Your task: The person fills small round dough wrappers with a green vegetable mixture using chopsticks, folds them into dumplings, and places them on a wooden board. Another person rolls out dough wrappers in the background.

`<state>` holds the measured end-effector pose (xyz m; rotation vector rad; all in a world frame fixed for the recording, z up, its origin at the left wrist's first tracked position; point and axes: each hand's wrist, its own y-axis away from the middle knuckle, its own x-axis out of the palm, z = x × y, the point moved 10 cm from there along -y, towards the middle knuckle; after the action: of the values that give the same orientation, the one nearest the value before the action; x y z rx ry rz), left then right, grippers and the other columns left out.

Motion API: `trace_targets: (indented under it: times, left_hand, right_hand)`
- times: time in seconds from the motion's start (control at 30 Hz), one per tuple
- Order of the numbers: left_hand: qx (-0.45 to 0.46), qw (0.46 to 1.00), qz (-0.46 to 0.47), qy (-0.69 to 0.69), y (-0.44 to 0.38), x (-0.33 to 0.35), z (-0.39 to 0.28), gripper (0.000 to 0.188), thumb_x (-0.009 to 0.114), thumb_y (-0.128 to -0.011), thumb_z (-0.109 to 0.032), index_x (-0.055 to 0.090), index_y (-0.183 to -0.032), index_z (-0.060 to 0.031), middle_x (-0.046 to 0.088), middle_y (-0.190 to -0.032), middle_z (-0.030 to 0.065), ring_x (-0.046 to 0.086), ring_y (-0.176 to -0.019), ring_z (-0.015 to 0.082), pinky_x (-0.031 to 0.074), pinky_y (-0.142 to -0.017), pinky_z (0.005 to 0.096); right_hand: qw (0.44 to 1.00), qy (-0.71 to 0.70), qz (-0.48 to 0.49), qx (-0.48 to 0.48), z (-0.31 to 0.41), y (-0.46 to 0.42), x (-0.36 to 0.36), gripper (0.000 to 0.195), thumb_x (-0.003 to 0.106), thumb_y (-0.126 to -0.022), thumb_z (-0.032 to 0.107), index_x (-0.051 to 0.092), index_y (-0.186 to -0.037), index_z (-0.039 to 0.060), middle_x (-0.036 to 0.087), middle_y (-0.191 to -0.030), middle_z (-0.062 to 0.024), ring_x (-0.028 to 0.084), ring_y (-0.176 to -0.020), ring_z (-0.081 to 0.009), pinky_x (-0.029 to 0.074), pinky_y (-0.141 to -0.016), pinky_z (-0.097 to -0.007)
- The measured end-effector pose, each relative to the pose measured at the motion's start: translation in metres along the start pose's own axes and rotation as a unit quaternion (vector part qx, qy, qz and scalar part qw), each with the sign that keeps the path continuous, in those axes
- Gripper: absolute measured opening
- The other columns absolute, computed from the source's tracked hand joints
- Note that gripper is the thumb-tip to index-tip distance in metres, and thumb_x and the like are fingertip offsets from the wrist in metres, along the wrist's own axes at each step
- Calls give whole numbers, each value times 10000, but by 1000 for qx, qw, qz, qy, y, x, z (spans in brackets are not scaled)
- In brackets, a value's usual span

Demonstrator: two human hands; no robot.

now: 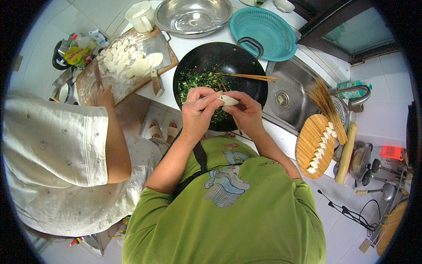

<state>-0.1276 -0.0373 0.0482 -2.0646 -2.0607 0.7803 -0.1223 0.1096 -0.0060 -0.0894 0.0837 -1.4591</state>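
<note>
Over a black wok (244, 59), my left hand (199, 109) and my right hand (245, 110) hold one dumpling (229, 100) between their fingertips. Its wrapper is folded over, with a bit of green showing at the left end. Chopped green filling (197, 81) lies in the left part of the wok. Wooden chopsticks (254, 77) rest in the filling and reach over the wok's right side; more sticks show below my hands, partly hidden. On the right, an oval wooden board (305, 148) carries a row of folded dumplings (319, 152).
A co-worker's hand (106, 95) holds a rolling pin on a floured board (127, 90) with dough pieces and round wrappers (140, 66). A cleaver's handle (156, 84) juts over its edge. A steel basin (194, 16), teal colander (263, 33), sink (290, 82) and whisk (324, 102) surround the wok.
</note>
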Motion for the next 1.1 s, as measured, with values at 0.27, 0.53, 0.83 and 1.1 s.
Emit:
trace_targets:
  times: [0.27, 0.53, 0.83, 1.1]
  left_hand:
    - [122, 991, -41, -47, -2, -5, -21, 74, 707, -759, -32, 678, -826, -17, 613, -809, 77, 564, -786, 218, 448, -697, 317]
    - [14, 999, 32, 10, -2, 7, 5, 242, 657, -832, -119, 655, -1058, -32, 574, -1068, 116, 547, -1001, 253, 432, -874, 332]
    - [36, 990, 132, 19, -3, 32, 10, 430, 345, -999, -278, 525, -1246, 24, 445, -1363, 170, 320, -1333, 332, 206, -1095, 430]
    - [-93, 992, 43, 71, -10, 43, 31, 414, 329, -1007, -245, 572, -1186, 37, 617, -1166, 157, 557, -1126, 271, 408, -966, 386]
  right_hand:
    - [998, -22, -9, 54, -3, -1, 4, 322, 694, -792, 9, 605, -1102, 21, 628, -1026, -45, 585, -942, -117, 485, -828, -268]
    - [999, -15, -14, 43, 0, -5, 6, 276, 692, -801, 61, 613, -1062, 20, 638, -903, -39, 588, -811, -101, 490, -709, -255]
    - [944, -275, 31, 181, -17, 3, 21, 256, 671, -847, 136, 588, -1047, -1, 609, -777, -38, 548, -639, -100, 426, -534, -240]
    - [885, -416, -111, 175, -32, -6, 0, 192, 633, -881, 151, 593, -1026, 31, 594, -794, -18, 503, -622, -79, 371, -524, -221]
